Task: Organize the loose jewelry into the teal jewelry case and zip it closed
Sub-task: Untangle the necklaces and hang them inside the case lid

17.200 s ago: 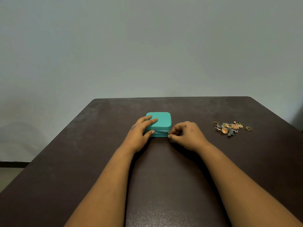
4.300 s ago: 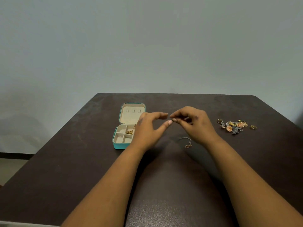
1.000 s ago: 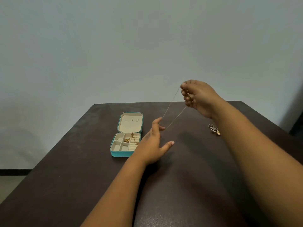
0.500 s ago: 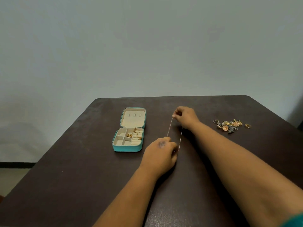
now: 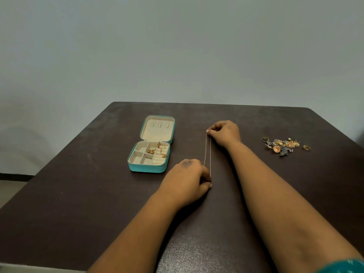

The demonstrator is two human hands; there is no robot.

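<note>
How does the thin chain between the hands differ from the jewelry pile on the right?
The chain is stretched out straight and pinched by the left hand and right hand; the pile lies bunched and untouched. The chain is plain; the pile mixes rings and ornaments. Both remain outside the teal case.

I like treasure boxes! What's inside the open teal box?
The teal jewelry case lies open. Its cream tray has several compartments; small gold pieces sit in the middle one and across the ring rolls. Other compartments look empty. The lid shows three small tabs. Anything beneath the tray is hidden.
</note>
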